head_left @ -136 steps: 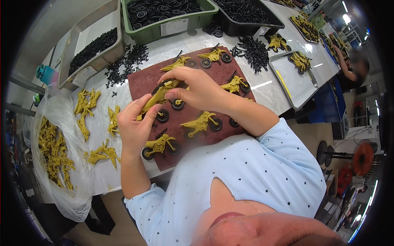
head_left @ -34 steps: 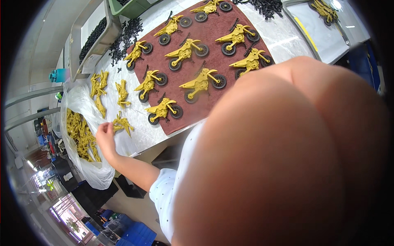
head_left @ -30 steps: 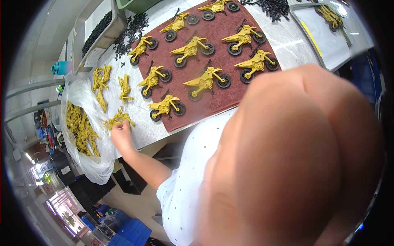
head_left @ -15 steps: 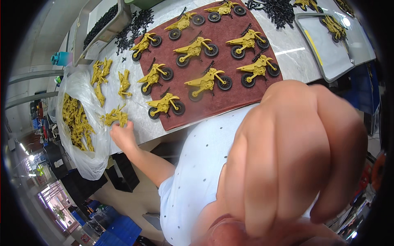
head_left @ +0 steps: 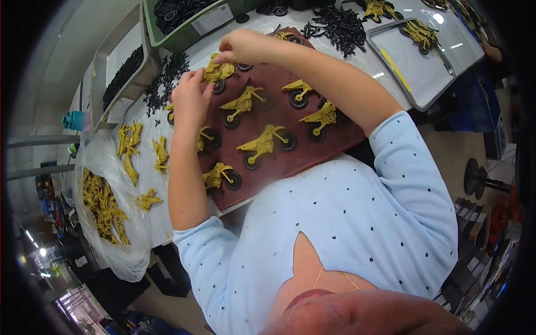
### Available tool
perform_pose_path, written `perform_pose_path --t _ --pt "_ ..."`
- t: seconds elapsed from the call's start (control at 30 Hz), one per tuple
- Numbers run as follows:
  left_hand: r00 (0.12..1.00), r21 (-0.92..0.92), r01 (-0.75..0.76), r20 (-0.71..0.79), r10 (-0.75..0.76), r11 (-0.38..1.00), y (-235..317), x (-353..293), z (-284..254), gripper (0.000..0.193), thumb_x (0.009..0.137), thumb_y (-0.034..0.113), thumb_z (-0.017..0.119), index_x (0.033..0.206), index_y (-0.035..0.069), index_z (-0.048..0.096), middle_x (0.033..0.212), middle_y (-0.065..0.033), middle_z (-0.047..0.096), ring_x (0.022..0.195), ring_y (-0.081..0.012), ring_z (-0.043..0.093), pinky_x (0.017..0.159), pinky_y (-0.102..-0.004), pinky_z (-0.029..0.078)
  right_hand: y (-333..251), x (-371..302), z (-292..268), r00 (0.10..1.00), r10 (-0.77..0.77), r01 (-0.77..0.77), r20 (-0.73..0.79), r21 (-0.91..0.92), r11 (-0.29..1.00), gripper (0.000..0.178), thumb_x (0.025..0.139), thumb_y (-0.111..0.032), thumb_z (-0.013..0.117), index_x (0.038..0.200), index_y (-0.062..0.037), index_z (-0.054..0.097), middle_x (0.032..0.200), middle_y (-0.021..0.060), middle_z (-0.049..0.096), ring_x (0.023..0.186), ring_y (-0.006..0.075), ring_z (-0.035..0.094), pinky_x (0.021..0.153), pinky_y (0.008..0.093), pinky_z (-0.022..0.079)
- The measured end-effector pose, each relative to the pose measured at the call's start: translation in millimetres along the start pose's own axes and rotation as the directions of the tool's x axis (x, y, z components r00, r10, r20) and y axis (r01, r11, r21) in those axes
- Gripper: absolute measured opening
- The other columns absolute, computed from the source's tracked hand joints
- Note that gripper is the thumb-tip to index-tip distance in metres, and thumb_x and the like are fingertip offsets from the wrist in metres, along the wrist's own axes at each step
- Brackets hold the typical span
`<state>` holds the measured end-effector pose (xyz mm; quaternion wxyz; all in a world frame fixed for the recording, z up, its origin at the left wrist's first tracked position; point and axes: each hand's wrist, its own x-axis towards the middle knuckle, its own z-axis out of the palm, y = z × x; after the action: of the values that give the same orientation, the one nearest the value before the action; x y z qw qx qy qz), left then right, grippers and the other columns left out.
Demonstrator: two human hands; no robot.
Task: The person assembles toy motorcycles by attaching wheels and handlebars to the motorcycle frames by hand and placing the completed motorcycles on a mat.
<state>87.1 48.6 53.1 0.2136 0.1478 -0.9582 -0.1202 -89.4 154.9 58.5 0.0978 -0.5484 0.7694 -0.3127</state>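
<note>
At the far left part of the dark red mat [head_left: 304, 156], both hands are on a yellow toy motorcycle [head_left: 219, 72] with black wheels. My left hand [head_left: 192, 97] is at its left end, fingers curled against the yellow body. Above its top edge, my right hand [head_left: 243, 47] has its thumb and fingers closed on a yellow part. The fingers partly hide what each hand grips. Several other toy motorcycles lie in rows on the mat, such as one nearer me [head_left: 262, 142]; my forearms cover some of them.
To the left stand a clear plastic bag [head_left: 134, 251] of yellow parts and loose yellow pieces [head_left: 147, 199]. A grey bin [head_left: 100, 84] and a green bin [head_left: 190, 28] of black parts stand behind. Loose black parts [head_left: 340, 30] lie at the back. A pale tray [head_left: 416, 70] is at right.
My left hand has moved from the yellow pieces beside the bag to the toy motorcycle on the mat. My right hand has gone from close before the camera to the same motorcycle. The view has shifted.
</note>
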Motion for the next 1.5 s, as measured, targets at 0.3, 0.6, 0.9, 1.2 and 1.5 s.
perform_pose_path --t 0.3,0.6,0.9,1.2,1.5 --pt "0.991 0.046 0.020 0.134 -0.026 0.999 -14 32 48 0.036 0.075 0.013 0.072 0.109 0.003 0.065 0.103 -0.0151 0.065 0.094 -0.0313 0.063 0.083 -0.0376 0.049 37 26 27 0.961 0.247 -0.231 0.127 -0.127 0.965 0.045 0.074 -0.040 0.076 0.085 0.0031 0.070 0.089 0.0221 0.068 0.089 0.0352 0.065 0.079 0.0398 0.051" --pt "0.984 0.037 0.023 0.175 -0.029 0.999 -17 33 46 0.034 0.076 0.015 0.072 0.107 0.004 0.067 0.103 -0.0136 0.066 0.094 -0.0307 0.063 0.083 -0.0368 0.049 48 28 36 0.964 0.231 -0.225 0.133 -0.053 0.973 0.046 0.071 -0.038 0.078 0.086 0.0045 0.069 0.089 0.0240 0.067 0.088 0.0365 0.065 0.079 0.0406 0.051" --pt "0.981 0.082 0.016 0.190 -0.031 0.996 -15 34 50 0.035 0.074 0.019 0.074 0.106 0.006 0.068 0.105 -0.0126 0.066 0.092 -0.0297 0.064 0.081 -0.0368 0.050 49 20 42 0.973 0.219 -0.215 0.076 -0.064 0.975 0.047 0.068 -0.035 0.081 0.091 0.0031 0.068 0.095 0.0238 0.066 0.094 0.0370 0.064 0.080 0.0416 0.051" --pt "0.994 0.131 -0.040 0.103 0.026 0.991 -2 31 47 0.030 0.070 0.014 0.076 0.097 0.002 0.070 0.094 -0.0139 0.069 0.086 -0.0304 0.065 0.078 -0.0383 0.050 35 9 45 0.974 0.225 -0.227 -0.033 -0.147 0.963 0.047 0.071 -0.035 0.078 0.100 -0.0012 0.065 0.107 0.0193 0.061 0.099 0.0368 0.062 0.083 0.0448 0.050" --pt "0.975 0.056 0.103 0.190 -0.112 0.993 -13 34 51 0.028 0.073 0.015 0.074 0.097 0.002 0.071 0.092 -0.0175 0.068 0.085 -0.0316 0.065 0.076 -0.0395 0.050 37 13 46 0.966 0.259 -0.258 -0.007 -0.089 0.962 0.044 0.071 -0.035 0.078 0.097 -0.0014 0.067 0.103 0.0212 0.064 0.098 0.0356 0.063 0.081 0.0444 0.051"
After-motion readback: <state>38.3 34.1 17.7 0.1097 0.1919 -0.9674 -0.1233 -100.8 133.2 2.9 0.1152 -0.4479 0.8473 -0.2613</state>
